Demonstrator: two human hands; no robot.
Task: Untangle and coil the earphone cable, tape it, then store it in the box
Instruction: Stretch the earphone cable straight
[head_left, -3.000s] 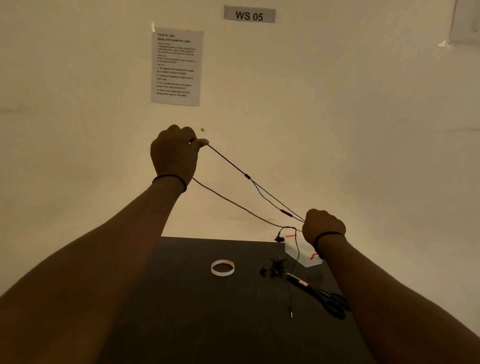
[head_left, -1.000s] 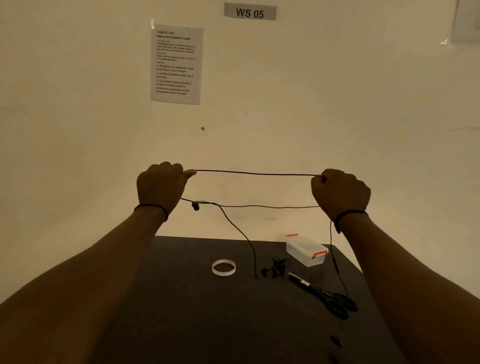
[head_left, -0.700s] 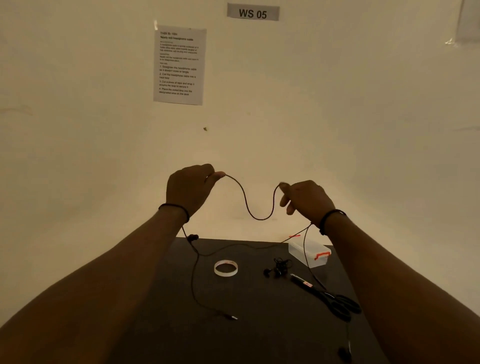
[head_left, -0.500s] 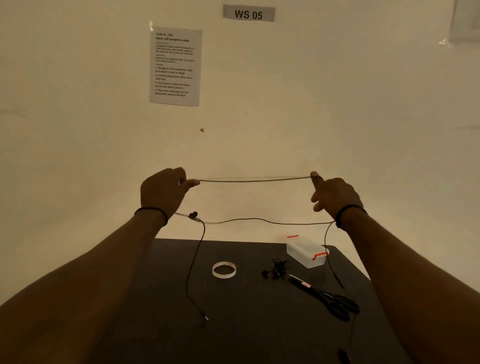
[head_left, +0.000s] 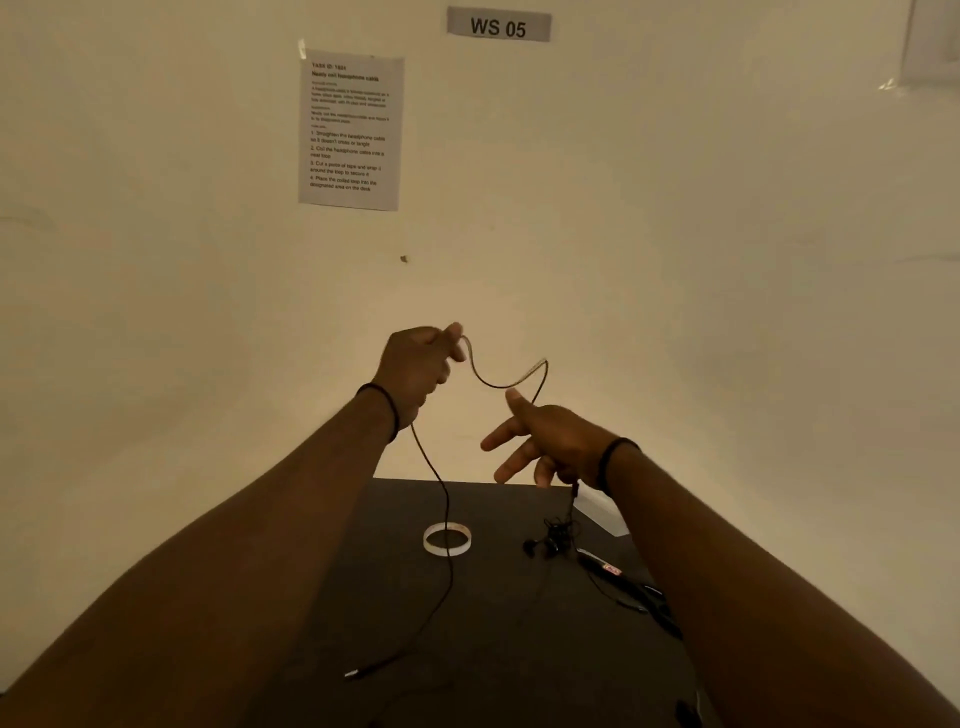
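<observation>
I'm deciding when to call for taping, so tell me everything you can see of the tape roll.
The tape roll is a thin pale ring, apparently clear or whitish tape on a narrow core. It lies flat on the dark table, near the far edge, left of a bundled black earphone. Neither hand touches it. The hanging earphone cable crosses in front of it; contact cannot be told.

bare dark table (head_left: 395, 613) at front left, tape roll (head_left: 447, 539) mid-table, tangled earphones (head_left: 550, 540) and scissors (head_left: 631, 587) crowding right
</observation>
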